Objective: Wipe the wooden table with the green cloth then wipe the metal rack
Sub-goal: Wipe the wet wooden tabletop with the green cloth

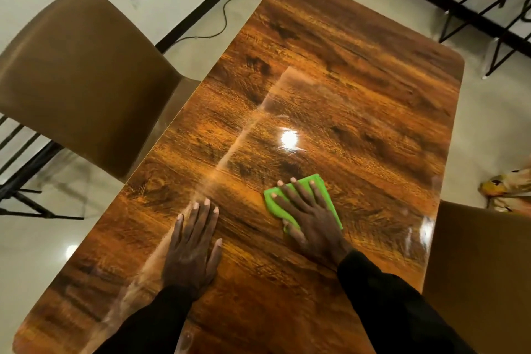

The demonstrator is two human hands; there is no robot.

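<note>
My right hand [311, 220] presses flat, fingers spread, on the folded green cloth [298, 198] at 3 o'clock of my left hand [194, 241], splayed on the glossy wooden table [344, 72].

No legible text, labels, brands, numbers or signs anywhere in view.

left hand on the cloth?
No, the left hand lies flat on bare table; the right hand presses the green cloth.
</note>
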